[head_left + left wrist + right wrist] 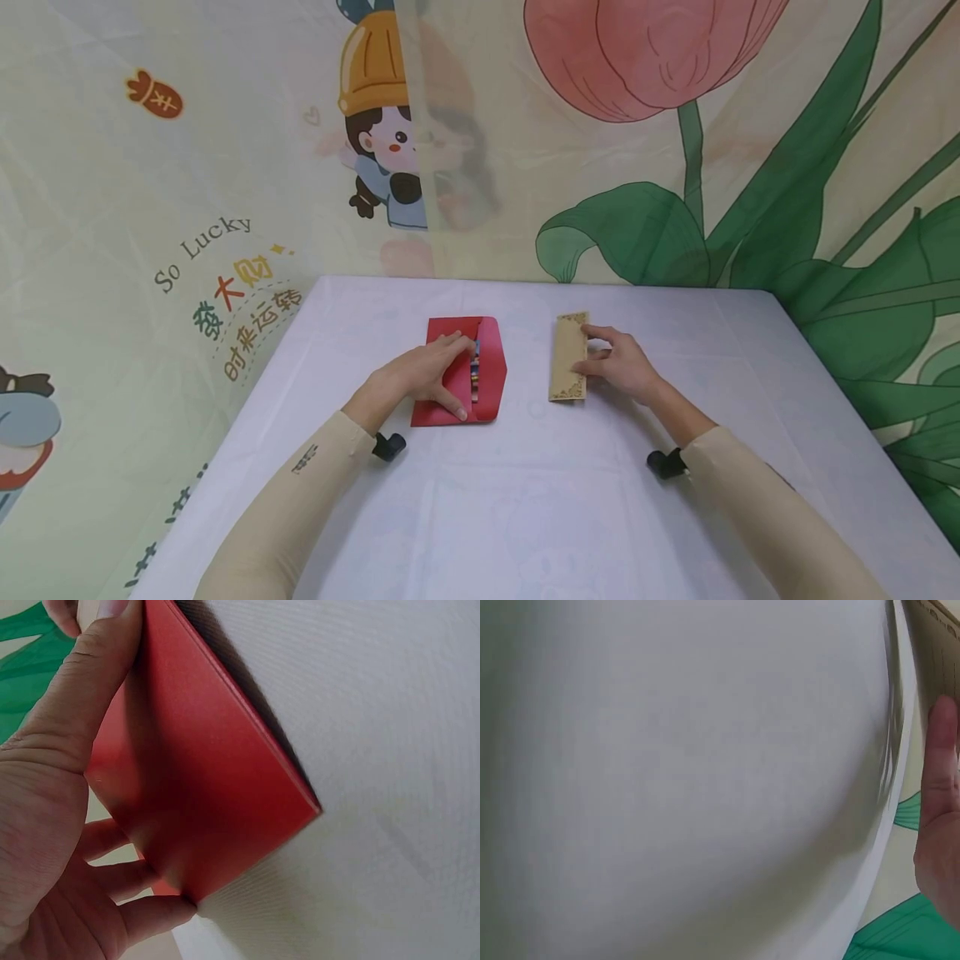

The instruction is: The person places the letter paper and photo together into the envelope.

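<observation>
A red envelope (447, 387) lies on the table with its flap turned out to the right, and small multicoloured things (475, 371) show in its mouth. My left hand (422, 371) spans the envelope, holding it with the thumb at the near side of the mouth and the fingers toward the far side. In the left wrist view, the thumb lies over the red paper (202, 765) and fingertips touch its edge. To the right, my right hand (618, 362) pinches a folded beige paper (567, 358) with ornate corner patterns by its right edge.
A white cloth covers the table (487, 508). Behind it hangs a printed curtain (480, 250) with a cartoon figure, a pink flower and green leaves. Black wrist straps (388, 447) show at both sleeves.
</observation>
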Motion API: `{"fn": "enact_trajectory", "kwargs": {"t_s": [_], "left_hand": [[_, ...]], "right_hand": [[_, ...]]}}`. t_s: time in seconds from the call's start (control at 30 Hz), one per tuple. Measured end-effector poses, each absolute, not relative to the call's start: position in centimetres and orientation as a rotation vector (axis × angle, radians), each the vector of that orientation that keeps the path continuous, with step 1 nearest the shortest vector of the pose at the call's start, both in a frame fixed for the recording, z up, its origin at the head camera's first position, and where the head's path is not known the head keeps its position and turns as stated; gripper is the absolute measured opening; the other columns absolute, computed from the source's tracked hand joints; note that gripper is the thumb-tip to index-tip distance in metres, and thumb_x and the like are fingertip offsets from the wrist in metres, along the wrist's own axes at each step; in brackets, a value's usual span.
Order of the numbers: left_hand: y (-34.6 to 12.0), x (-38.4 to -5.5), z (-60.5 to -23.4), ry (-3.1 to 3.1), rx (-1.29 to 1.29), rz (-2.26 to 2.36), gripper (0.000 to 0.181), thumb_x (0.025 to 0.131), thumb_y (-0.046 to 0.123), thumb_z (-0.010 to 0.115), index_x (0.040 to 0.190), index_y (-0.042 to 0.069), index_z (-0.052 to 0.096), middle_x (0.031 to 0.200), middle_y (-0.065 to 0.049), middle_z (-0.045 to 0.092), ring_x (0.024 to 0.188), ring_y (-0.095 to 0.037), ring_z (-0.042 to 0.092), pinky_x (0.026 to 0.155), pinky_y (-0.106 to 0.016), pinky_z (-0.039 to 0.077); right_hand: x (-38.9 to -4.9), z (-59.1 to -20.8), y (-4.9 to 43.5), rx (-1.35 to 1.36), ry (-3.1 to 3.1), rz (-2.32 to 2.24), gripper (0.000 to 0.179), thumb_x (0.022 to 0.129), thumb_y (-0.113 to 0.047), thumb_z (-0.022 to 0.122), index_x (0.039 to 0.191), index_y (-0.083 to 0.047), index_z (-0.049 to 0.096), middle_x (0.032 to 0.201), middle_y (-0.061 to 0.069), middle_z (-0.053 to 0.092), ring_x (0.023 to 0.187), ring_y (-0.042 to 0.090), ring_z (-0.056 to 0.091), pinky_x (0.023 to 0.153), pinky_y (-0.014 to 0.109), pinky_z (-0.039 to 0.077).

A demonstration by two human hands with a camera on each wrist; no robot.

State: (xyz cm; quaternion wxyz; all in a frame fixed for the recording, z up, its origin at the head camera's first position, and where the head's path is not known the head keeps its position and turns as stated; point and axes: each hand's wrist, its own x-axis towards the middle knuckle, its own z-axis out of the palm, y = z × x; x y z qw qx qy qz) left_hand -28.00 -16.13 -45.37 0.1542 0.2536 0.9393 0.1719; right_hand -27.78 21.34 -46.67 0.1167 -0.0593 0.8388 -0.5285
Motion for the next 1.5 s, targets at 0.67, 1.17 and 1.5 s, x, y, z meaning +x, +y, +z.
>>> {"fn": "enact_trajectory", "kwargs": {"t_s": [0.67, 1.17, 1.5], "left_hand": [[-16.1, -27.9, -45.4, 2.690, 0.725, 0.496, 0.101, 0.066, 0.055, 0.096, 0.147, 0.032, 0.040, 0.172, -0.007, 0.026, 0.160, -0.036, 0.022, 0.104, -0.053, 0.055], [-16.0, -28.1, -45.7, 2.696, 0.728, 0.493, 0.104, 0.066, 0.054, 0.096, 0.150, 0.032, 0.039, 0.171, -0.008, 0.027, 0.159, -0.037, 0.022, 0.103, -0.053, 0.056], [-16.0, -28.0, -45.6, 2.690, 0.712, 0.493, 0.108, 0.065, 0.052, 0.096, 0.153, 0.030, 0.038, 0.170, -0.008, 0.027, 0.159, -0.036, 0.023, 0.100, -0.052, 0.059]], "right_hand": [[-27.7, -46.4, 18.0, -0.228, 2.287, -1.762, 0.080, 0.087, -0.003, 0.083, 0.157, -0.009, 0.045, 0.160, 0.014, 0.045, 0.097, 0.016, 0.077, 0.082, 0.030, 0.064], [-27.4, -46.5, 15.5, -0.299, 2.280, -1.774, 0.067, 0.088, -0.003, 0.082, 0.150, -0.009, 0.055, 0.142, 0.016, 0.055, 0.097, 0.017, 0.075, 0.083, 0.032, 0.064], [-27.4, -46.8, 14.5, -0.357, 2.251, -1.834, 0.062, 0.088, 0.002, 0.079, 0.146, -0.003, 0.058, 0.128, 0.022, 0.056, 0.086, 0.012, 0.073, 0.079, 0.032, 0.065]]}}
